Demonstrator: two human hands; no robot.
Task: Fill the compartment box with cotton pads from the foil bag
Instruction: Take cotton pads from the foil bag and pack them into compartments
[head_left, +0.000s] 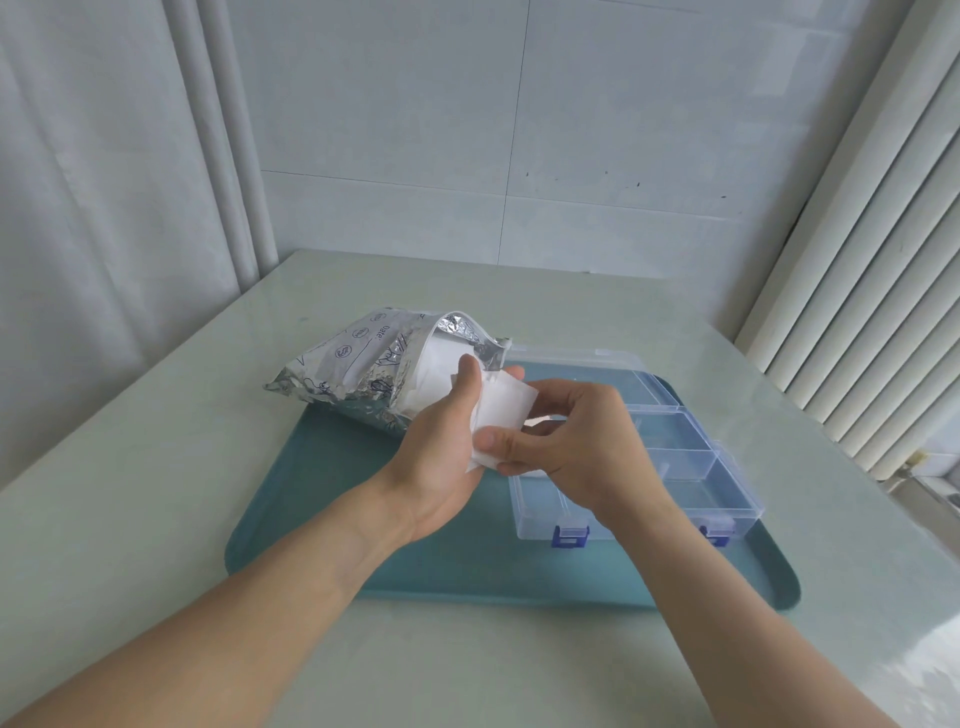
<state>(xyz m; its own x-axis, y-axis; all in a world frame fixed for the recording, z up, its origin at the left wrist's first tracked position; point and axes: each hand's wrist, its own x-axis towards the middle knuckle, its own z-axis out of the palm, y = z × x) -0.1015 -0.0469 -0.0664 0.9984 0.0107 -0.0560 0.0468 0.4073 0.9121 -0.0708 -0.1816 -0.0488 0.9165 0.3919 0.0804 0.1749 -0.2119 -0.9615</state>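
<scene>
Judging by the clear compartments on view, the filling has barely begun: the right-hand cells of the compartment box (680, 457) show nothing in them, and the near-left cells are hidden behind the hands, so whether any pad already lies there cannot be told. On the left, the foil bag (374, 374) lies on its side, part on the table (156, 467) and part on the far-left corner of the teal tray (322, 519), its mouth open toward the right with white cotton showing inside. Just right of the mouth, the left hand (447, 457) curls its fingers and thumb around a small stack of cotton pads (501, 415). The right hand (566, 441) pinches the stack's near edge between thumb and fingers, seemingly peeling pads off. Beneath and to the right, the box sits open on the tray, lid back, blue latches facing near. Most of the work looks left.
</scene>
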